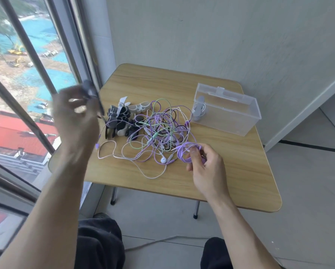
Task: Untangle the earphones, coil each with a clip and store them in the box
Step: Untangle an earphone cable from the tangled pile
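Note:
A tangle of purple, green, white and black earphones lies in the middle of the wooden table. My right hand pinches a coiled purple earphone at the tangle's right edge. My left hand, blurred, is raised over the table's left edge and holds a dark grey clip. A pile of black, grey and white clips sits left of the tangle. The clear plastic box stands open at the back right with one clipped white earphone inside.
A window with metal bars runs along the left. A grey wall stands behind the table. My knees are below the table's near edge, and a cable lies on the floor.

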`<state>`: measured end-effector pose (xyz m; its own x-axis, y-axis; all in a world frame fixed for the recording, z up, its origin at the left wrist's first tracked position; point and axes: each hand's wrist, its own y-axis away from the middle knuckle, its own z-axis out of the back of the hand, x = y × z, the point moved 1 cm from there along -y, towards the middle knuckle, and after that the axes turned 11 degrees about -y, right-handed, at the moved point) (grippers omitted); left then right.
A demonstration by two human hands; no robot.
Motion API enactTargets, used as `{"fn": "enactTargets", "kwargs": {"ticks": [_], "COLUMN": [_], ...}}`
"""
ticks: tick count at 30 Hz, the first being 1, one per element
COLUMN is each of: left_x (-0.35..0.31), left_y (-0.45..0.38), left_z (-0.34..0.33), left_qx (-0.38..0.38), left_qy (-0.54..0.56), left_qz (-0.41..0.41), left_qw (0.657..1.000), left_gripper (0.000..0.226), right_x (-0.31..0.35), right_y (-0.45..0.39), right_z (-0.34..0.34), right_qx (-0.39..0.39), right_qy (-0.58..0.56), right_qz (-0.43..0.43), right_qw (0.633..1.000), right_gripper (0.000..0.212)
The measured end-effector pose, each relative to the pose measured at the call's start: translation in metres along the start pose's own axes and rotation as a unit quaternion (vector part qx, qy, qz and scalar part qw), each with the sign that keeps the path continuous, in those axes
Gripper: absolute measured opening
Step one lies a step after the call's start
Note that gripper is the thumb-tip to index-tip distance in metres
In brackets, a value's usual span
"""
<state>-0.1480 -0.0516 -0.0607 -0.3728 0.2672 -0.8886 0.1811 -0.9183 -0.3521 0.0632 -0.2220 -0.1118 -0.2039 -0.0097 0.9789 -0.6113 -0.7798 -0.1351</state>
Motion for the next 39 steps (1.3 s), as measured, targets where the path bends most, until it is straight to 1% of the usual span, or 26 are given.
{"fn": "enactTargets", "kwargs": {"ticks": [1, 2, 3, 4, 6, 8, 10, 12, 14, 19, 24, 27, 30, 32, 33, 34, 36, 38, 39], "left_x": [-0.01, -0.019, -0.024, -0.029, -0.031, -0.034, -0.034, -0.034, -0.032, -0.026, -0.027, -0.027, -0.027, -0.028, -0.028, -0.029, -0.031, -0.033, -0.034], "left_y": [0.014, 0.029, 0.043, 0.056, 0.076, 0.09, 0.099, 0.103, 0.106, 0.111, 0.106, 0.103, 0.102, 0.103, 0.104, 0.104, 0.106, 0.108, 0.11], "left_z": [-0.008, -0.015, -0.023, -0.029, -0.04, -0.045, -0.051, -0.054, -0.058, -0.065, -0.066, -0.065, -0.063, -0.06, -0.06, -0.059, -0.057, -0.057, -0.057], "left_qx": [0.068, 0.147, 0.223, 0.279, 0.348, 0.389, 0.415, 0.436, 0.444, 0.453, 0.454, 0.457, 0.48, 0.497, 0.512, 0.53, 0.562, 0.572, 0.57], "left_qy": [0.031, 0.07, 0.107, 0.119, 0.093, 0.059, 0.034, 0.023, 0.019, 0.017, 0.064, 0.067, 0.077, 0.045, 0.041, 0.045, 0.058, 0.054, 0.047], "left_qz": [-0.002, 0.007, 0.023, 0.034, 0.034, 0.012, -0.01, -0.018, -0.019, -0.01, 0.008, -0.013, -0.044, -0.092, -0.101, -0.093, -0.041, -0.006, -0.009], "left_qw": [0.997, 0.987, 0.969, 0.952, 0.932, 0.919, 0.909, 0.9, 0.895, 0.891, 0.888, 0.887, 0.873, 0.862, 0.852, 0.842, 0.824, 0.818, 0.82], "left_gripper": [0.02, 0.022, 0.023, 0.024, 0.026, 0.022, 0.013, 0.012, 0.009, 0.008, 0.009, 0.01, 0.011, 0.013, 0.014, 0.018, 0.034, 0.045, 0.045], "right_x": [0.001, 0.003, 0.006, 0.009, 0.016, 0.02, 0.019, 0.015, 0.012, 0.014, 0.011, 0.012, 0.01, 0.008, 0.007, 0.006, 0.004, 0.003, 0.003], "right_y": [0.0, 0.0, 0.0, 0.002, 0.004, 0.007, 0.007, 0.006, 0.006, 0.008, 0.006, 0.005, 0.004, 0.003, 0.004, 0.004, 0.003, 0.002, 0.002], "right_z": [0.0, 0.0, -0.001, -0.001, 0.001, 0.003, 0.005, 0.006, 0.007, 0.007, 0.011, 0.015, 0.017, 0.017, 0.018, 0.019, 0.022, 0.023, 0.023], "right_qx": [0.0, 0.0, -0.003, -0.005, -0.005, -0.002, -0.015, -0.03, -0.03, 0.023, 0.04, 0.064, 0.08, 0.092, 0.097, 0.101, 0.102, 0.106, 0.112], "right_qy": [-0.008, -0.023, -0.046, -0.071, -0.106, -0.116, -0.099, -0.079, -0.07, -0.078, -0.087, -0.08, -0.029, -0.015, -0.009, 0.003, 0.032, 0.045, 0.049], "right_qz": [0.009, 0.023, 0.04, 0.06, 0.099, 0.125, 0.135, 0.125, 0.108, 0.086, 0.063, 0.063, 0.062, 0.047, 0.037, 0.033, 0.028, 0.018, 0.012], "right_qw": [1.0, 0.999, 0.998, 0.996, 0.989, 0.985, 0.986, 0.988, 0.991, 0.993, 0.993, 0.993, 0.994, 0.995, 0.995, 0.994, 0.994, 0.993, 0.992], "right_gripper": [0.021, 0.022, 0.021, 0.019, 0.017, 0.018, 0.015, 0.013, 0.013, 0.014, 0.013, 0.013, 0.02, 0.023, 0.023, 0.021, 0.019, 0.022, 0.021]}}
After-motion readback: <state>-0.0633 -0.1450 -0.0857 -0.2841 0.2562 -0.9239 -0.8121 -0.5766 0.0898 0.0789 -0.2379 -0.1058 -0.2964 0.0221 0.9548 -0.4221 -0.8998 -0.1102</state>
